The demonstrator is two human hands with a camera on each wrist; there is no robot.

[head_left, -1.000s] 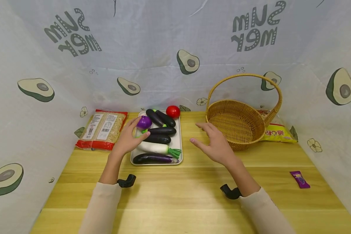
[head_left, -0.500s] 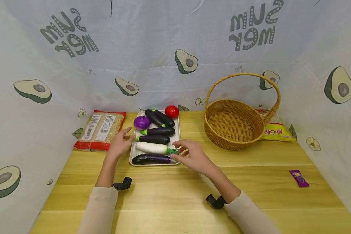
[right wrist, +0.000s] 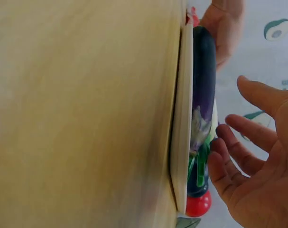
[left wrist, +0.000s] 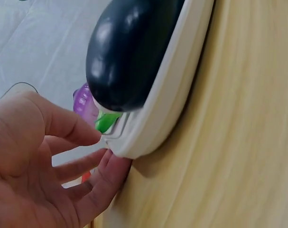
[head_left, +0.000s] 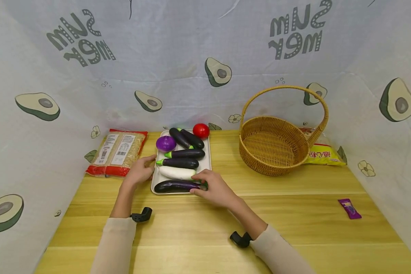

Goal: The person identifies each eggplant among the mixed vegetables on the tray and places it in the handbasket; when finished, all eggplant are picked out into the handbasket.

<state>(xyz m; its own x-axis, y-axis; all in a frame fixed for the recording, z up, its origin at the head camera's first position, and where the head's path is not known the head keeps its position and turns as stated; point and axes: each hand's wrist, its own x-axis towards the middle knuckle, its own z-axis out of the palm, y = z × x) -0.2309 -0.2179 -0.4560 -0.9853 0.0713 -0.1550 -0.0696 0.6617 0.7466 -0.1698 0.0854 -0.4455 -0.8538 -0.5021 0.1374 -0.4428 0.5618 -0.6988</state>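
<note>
A white tray [head_left: 207, 152] holds several dark eggplants, a white radish [head_left: 176, 173] with green leaves, a purple onion-like vegetable [head_left: 166, 144] and a red tomato [head_left: 201, 131]. At the tray's left edge, my left hand [head_left: 139, 172] pinches the rim: in the left wrist view the thumb lies at the lip and the fingers against the outer wall. My right hand [head_left: 215, 187] hovers at the stem end of the front eggplant [head_left: 178, 186], covering most of the radish leaves. In the right wrist view its fingers [right wrist: 243, 154] are spread, with nothing gripped.
A wicker basket [head_left: 257, 161] with a tall handle stands right of the tray, a yellow food bag [head_left: 325, 154] behind it. Left of the tray lies a red-edged grain bag [head_left: 113, 169]. A small purple packet [head_left: 349, 209] lies far right. Patterned cloth walls surround the table.
My right hand has moved left and down from near the basket to the tray's front right. The left hand has come down from above the purple vegetable to the tray's left edge.
</note>
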